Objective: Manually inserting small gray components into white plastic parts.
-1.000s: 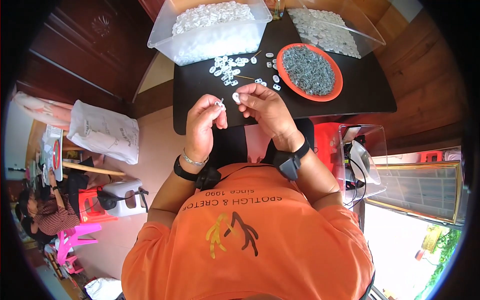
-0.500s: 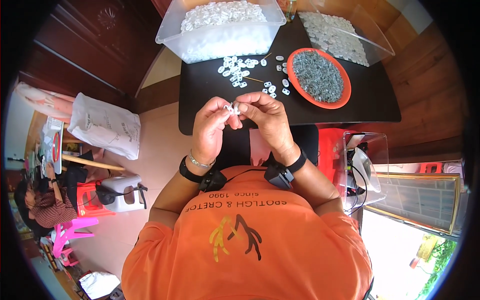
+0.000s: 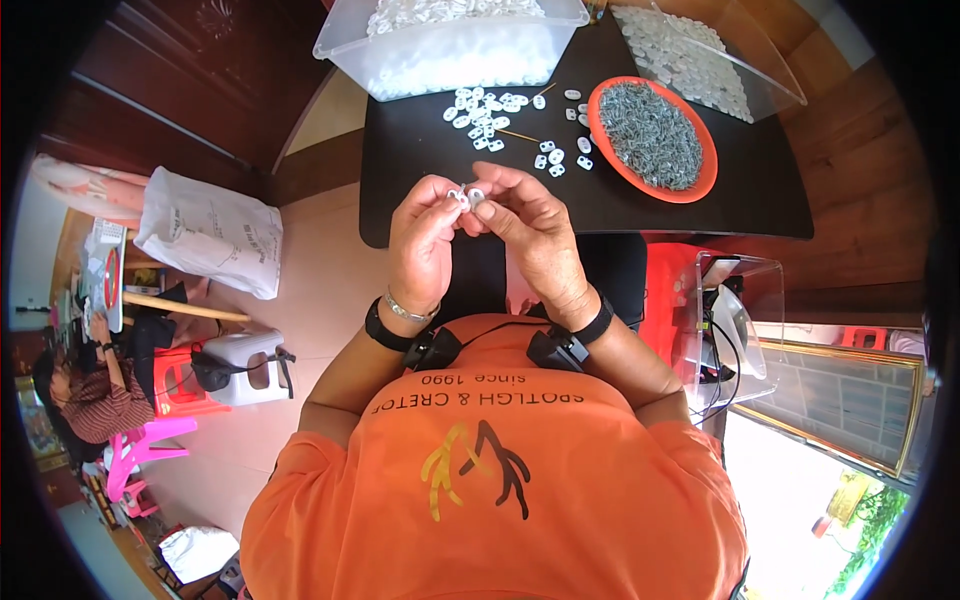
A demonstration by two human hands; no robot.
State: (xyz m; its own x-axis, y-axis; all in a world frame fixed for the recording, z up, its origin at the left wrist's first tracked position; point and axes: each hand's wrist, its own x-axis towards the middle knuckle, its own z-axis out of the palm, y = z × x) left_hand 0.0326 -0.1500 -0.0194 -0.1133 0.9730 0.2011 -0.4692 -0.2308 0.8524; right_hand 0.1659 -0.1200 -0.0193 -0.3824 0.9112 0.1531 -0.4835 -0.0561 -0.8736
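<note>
My left hand point(image 3: 424, 238) pinches a small white plastic piece point(image 3: 458, 198) between thumb and fingers. Close against it, my right hand point(image 3: 537, 235) grips another white piece point(image 3: 476, 198) under its thumb, with the index finger raised above. The two pieces meet or nearly meet; fingers hide part of both, and a thin grey bit sticks up between them. Just beyond my hands, loose white two-holed pieces point(image 3: 482, 122) lie scattered on the dark table point(image 3: 640, 220). To their right stands an orange plate point(image 3: 711, 172) heaped with small grey metal pins point(image 3: 650, 135).
A translucent tub point(image 3: 455, 75) full of white pieces stands at the far side. A clear bin point(image 3: 775, 80) holding more white pieces tilts at the far right. Thin brown sticks point(image 3: 518, 135) lie among the loose pieces. Another person point(image 3: 95, 400) sits at the left near stools.
The table and its contents appear slightly higher and farther right in the picture. My fingers have shifted a little around the white pieces, and my right index finger has lifted.
</note>
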